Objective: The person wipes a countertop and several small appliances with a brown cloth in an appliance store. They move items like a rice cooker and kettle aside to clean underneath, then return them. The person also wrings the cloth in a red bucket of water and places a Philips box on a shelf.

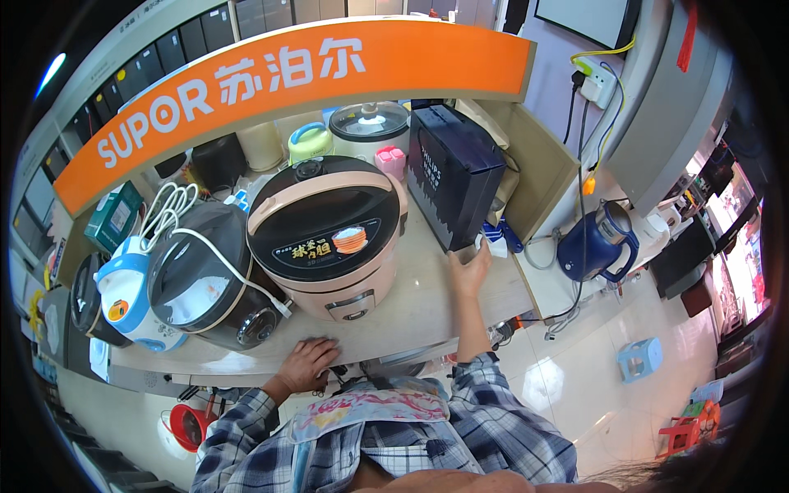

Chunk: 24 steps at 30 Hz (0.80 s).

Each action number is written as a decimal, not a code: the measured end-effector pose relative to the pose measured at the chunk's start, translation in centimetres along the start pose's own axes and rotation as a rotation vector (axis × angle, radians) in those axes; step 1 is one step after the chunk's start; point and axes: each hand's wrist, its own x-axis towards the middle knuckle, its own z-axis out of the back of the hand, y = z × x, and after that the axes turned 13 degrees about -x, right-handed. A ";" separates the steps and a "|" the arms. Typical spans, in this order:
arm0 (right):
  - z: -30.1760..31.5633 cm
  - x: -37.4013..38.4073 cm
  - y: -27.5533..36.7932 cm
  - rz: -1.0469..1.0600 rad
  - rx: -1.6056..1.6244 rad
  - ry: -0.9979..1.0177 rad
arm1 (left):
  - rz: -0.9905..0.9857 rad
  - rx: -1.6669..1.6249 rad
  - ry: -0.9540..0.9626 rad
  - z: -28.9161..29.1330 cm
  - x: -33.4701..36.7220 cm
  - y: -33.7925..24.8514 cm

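Note:
My left hand point(306, 364) lies palm down on the front edge of the pale counter point(419, 316), fingers stretched out, holding nothing. Close in front of it stands a pink and black rice cooker point(325, 238). My right hand point(470, 269) reaches over the counter and pinches a white cloth-like piece point(496, 246), partly hidden by the fingers. This hand is beside the lower corner of a dark upright box point(452, 172). Small blue items point(511, 237) lie just beyond the white piece.
At left stand a black rice cooker point(201, 267) with a white cord and a blue-white cooker point(131, 287). An orange sign board point(312, 78) spans the shelf. A blue kettle point(598, 242) sits at right. Stools point(639, 360) and a red bucket point(189, 426) are on the floor.

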 end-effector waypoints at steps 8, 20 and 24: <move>10.0 9.5 5.2 0.257 0.300 -0.084 | 0.007 0.013 0.014 0.0 -0.2 -0.2; 6.6 27.5 11.7 0.281 0.048 0.587 | 0.009 0.028 0.010 0.1 -0.4 -0.1; 6.7 26.9 13.8 0.071 0.069 0.740 | 0.008 0.007 -0.011 -0.5 -0.6 0.0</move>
